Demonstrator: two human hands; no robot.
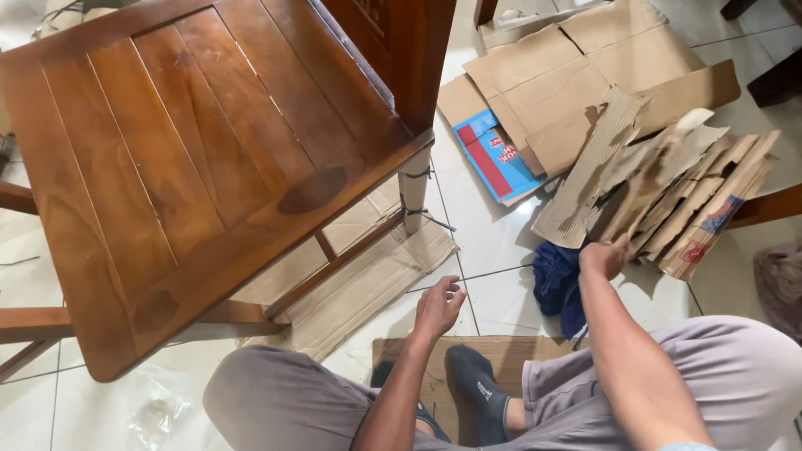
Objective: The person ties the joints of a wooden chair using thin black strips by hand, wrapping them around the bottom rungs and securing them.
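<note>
Your right hand [605,255] pinches lower edge of torn cardboard strips [668,196]; strips fan up and right from hand over tiled floor [493,242]. Your left hand [439,306] loosely spread, empty, hovering near flattened cardboard sheet [368,280] under wooden chair [192,159]. Blue cloth [555,280] just below strips.

The person wears loose grey trousers [735,367] and dark socks [478,386], one bearing a small pale mark. Both forearms are bare; a light blue sleeve edge [689,447] shows.
</note>
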